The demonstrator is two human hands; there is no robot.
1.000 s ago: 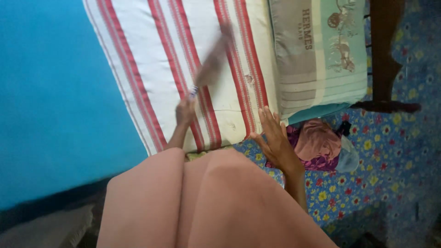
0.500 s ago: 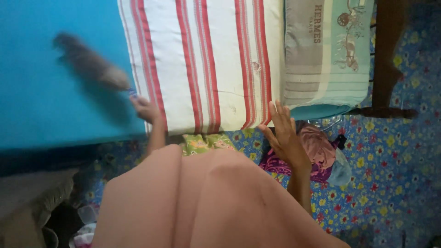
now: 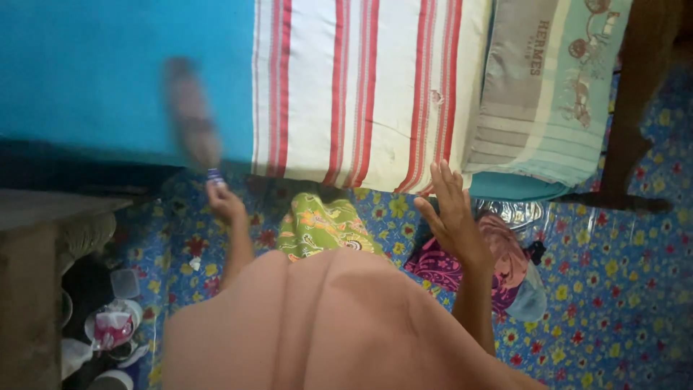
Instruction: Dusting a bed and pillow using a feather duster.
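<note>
While your left hand (image 3: 225, 201) is closed around the handle of a small brush (image 3: 191, 115), the blurred bristle end rises straight above your fist, in front of the blue mattress (image 3: 94, 72) edge. Your right hand (image 3: 453, 217) is open and empty, fingers spread, just below the striped mattress (image 3: 361, 87) and beside the grey and green pillow (image 3: 548, 94). Half a second ago the brush slanted up to the left over the blue surface; now it stands nearly upright, and your fist sits lower, over the flowered floor (image 3: 613, 289).
</note>
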